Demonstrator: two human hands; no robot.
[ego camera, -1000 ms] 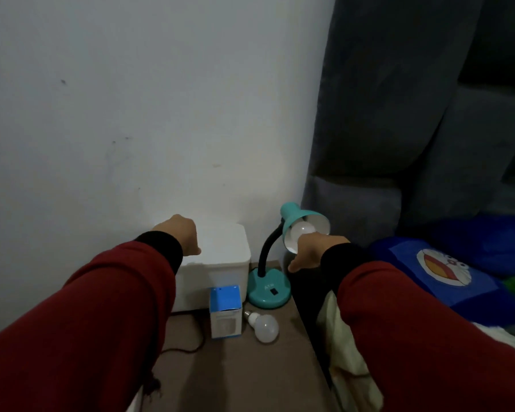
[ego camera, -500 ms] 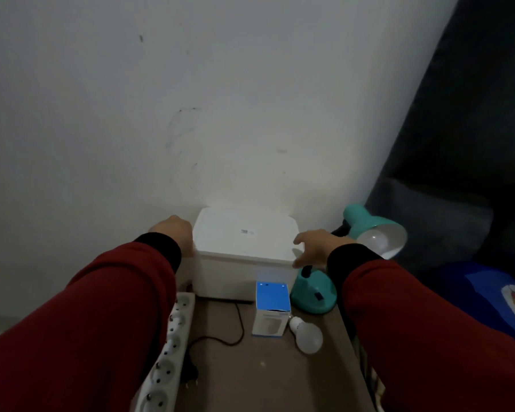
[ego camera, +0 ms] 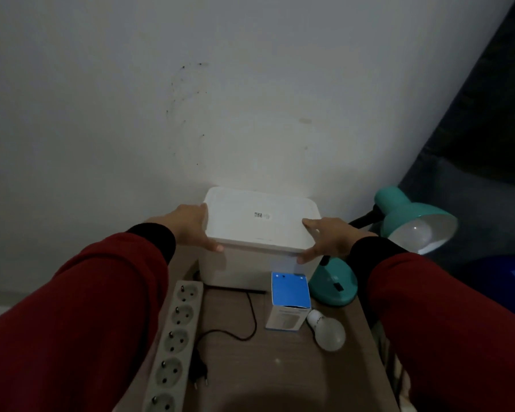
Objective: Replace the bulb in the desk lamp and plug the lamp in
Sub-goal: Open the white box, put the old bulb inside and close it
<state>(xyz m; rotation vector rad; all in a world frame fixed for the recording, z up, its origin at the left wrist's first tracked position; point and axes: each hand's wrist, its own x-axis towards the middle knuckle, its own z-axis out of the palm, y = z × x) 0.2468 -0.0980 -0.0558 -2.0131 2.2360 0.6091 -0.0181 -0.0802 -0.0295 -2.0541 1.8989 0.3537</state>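
Teal lamp [ego camera: 399, 215], white storage box [ego camera: 259, 233], blue-topped carton [ego camera: 290, 289] — red sleeves [ego camera: 72, 322], black cuffs.

Home bedroom corner, small bedside table [ego camera: 280, 367], desk lamp [ego camera: 411, 221], bedding [ego camera: 488, 286], plain wall [ego camera: 131, 84]

white box [ego camera: 259, 233] blocking back of table [ego camera: 280, 370], power strip [ego camera: 176, 334] along left edge, carton [ego camera: 290, 301], loose bulb [ego camera: 329, 333], lamp base [ego camera: 335, 285] crowding right, cord [ego camera: 244, 328] and plug [ego camera: 198, 371] left of centre, bare tabletop front centre

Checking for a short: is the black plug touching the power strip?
Apart. The head view shows the black plug lying on the table with a strip of tabletop between it and the power strip.
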